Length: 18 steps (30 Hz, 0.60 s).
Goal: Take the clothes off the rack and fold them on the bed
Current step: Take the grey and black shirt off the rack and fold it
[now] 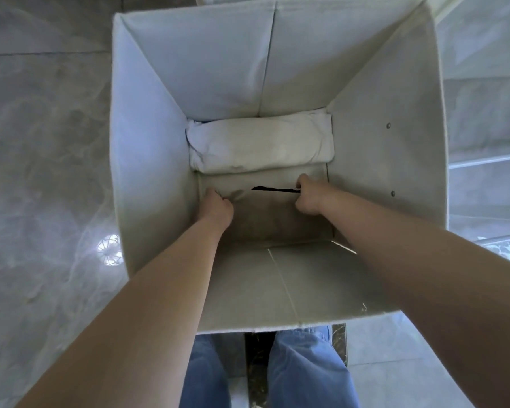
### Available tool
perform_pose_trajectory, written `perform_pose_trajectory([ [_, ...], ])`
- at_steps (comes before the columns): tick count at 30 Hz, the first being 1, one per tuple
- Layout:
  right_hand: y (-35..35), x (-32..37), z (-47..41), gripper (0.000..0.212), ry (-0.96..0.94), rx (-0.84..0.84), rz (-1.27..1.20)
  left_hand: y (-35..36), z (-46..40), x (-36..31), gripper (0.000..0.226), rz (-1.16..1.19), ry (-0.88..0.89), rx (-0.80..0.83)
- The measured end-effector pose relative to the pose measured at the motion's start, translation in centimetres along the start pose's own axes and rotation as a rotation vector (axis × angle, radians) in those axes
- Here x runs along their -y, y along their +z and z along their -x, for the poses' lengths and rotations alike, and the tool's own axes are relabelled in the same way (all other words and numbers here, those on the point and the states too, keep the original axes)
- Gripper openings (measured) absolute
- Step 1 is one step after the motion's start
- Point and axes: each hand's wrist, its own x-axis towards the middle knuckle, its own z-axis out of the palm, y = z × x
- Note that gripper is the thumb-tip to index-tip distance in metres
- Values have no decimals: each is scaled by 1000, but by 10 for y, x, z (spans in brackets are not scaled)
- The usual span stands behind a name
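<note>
One deep fabric bin (147, 142), mid-frame. One folded white garment (259, 142) inside. Left hand (217, 206), right hand (308, 197): fingers curled, gripping one beige cloth (265, 179). Grey floor (42, 142) around.

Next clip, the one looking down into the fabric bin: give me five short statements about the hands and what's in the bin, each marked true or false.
1. Both hands reach down into the fabric bin. True.
2. A folded white garment lies at the far side of the bin's bottom. True.
3. The left hand is lifting the white garment. False: it grips the beige fabric nearer the person, apart from the white garment.
4. The right hand is open and flat. False: its fingers are curled in a grip on the same beige fabric.
5. The bin stands on a bed. False: grey marble-patterned floor surrounds it.
</note>
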Motion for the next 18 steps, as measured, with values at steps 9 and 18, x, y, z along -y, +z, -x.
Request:
perform_pose_trajectory([
  [9, 5, -5, -22, 54, -27, -81, -119, 8, -21, 10, 38, 1, -60, 0],
  [18, 15, -11, -33, 54, 91, -190, -477, 10, -31, 15, 45, 36, -112, -8],
])
